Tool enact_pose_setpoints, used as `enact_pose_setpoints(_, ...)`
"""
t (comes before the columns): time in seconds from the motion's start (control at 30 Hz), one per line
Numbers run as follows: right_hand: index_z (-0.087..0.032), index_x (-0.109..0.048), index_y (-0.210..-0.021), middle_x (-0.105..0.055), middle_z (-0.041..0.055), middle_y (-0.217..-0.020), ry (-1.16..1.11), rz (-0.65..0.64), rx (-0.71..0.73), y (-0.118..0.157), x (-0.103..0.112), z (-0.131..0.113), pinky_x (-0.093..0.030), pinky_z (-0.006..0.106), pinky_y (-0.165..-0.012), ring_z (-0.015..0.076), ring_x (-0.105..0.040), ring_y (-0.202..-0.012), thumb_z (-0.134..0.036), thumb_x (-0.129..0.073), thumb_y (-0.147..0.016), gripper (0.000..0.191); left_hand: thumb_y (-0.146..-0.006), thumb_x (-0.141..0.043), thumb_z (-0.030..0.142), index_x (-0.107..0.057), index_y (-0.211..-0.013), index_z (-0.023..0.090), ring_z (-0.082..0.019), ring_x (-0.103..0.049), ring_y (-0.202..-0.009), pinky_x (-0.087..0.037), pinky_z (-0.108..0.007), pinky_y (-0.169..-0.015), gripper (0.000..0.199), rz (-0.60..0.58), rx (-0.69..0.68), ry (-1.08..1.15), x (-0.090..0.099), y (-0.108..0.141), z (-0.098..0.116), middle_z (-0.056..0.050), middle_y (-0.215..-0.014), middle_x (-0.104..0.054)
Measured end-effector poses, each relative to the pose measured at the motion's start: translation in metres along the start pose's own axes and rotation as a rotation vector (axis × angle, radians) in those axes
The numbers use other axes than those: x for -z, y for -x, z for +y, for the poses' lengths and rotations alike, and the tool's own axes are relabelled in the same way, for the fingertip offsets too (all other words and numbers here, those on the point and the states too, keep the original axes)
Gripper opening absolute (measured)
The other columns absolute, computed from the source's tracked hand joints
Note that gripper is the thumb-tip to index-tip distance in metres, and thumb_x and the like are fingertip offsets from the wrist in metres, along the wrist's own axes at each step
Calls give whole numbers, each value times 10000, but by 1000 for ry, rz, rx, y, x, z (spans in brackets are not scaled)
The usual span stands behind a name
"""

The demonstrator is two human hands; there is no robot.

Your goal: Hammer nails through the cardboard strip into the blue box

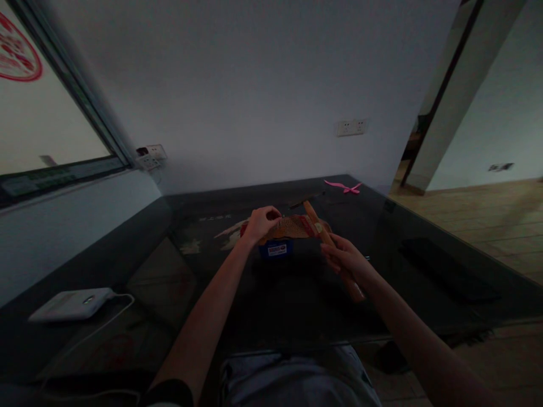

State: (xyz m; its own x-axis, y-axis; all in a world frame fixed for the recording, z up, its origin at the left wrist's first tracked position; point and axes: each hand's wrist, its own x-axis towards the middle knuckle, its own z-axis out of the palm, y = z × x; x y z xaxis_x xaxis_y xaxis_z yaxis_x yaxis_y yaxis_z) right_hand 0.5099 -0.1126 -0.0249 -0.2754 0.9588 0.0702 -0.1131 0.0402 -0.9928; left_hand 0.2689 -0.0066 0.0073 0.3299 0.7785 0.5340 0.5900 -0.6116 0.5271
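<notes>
In my right hand [345, 257] is a hammer [311, 213], its wooden handle slanting up to a thin dark head over the work. My left hand [262, 223] has thumb and forefinger pinched together just above a tan, speckled flat piece [291, 228] with reddish parts at its ends. Whatever sits between those fingertips is too small and dim to make out. Beneath the speckled piece stands a blue box [275, 250] with a white label, and the piece covers its top.
A pink ribbon-like thing [350, 189] lies at the table's far right. On the left rests a white power bank [72, 305] with a white cable. A dark flat object [447, 268] lies on the right side of the black table [203, 203]. The wall rises behind.
</notes>
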Motion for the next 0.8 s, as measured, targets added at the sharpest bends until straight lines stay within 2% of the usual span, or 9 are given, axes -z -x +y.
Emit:
enact_pose_setpoints(0.23, -181, -450, -947, -457, -89, -568, 65, 12, 7, 1, -3, -5, -251, 172, -308, 25, -358, -313, -410, -623, -737, 355, -724, -627, 239, -661, -783, 149, -136, -609, -688, -455, -240, -655, 113, -28, 14, 13, -1, 1, -3, -33, -756, -673)
enact_pose_setpoints(0.37, -171, -467, -1005, -442, -89, -549, 161, 5, 29, 1, -3, -17, -277, 172, -316, 32, -359, -324, -405, -589, -764, 357, -718, -633, 254, -666, -782, 150, -145, -611, -708, -465, -253, -663, 126, -28, 43, 42, 0, 1, -4, -42, -765, -677)
enact_pose_setpoints(0.5, -160, -474, -1095, -434, -79, -539, 333, -14, 83, 0, 7, -38, -304, 180, -325, 51, -381, -346, -384, -562, -793, 386, -706, -638, 254, -672, -772, 149, -144, -614, -695, -475, -257, -672, 129, -19, 77, 88, -1, 2, -4, -40, -746, -678)
enact_pose_setpoints(0.67, -173, -531, -982, -443, -65, -530, 607, -95, 92, 0, 10, -76, -305, 190, -315, 60, -392, -342, -341, -567, -796, 253, -697, -646, 250, -687, -772, 140, -154, -626, -695, -476, -259, -671, 139, -19, 118, 106, -1, 2, -7, -50, -744, -689)
enact_pose_setpoints(0.8, -186, -555, -869, -456, -49, -529, 729, -108, 45, -7, 4, -92, -285, 195, -295, 62, -396, -332, -310, -584, -780, 155, -692, -656, 245, -692, -768, 129, -156, -627, -663, -476, -254, -627, 143, -19, 178, 152, -2, 2, -11, -58, -728, -692)
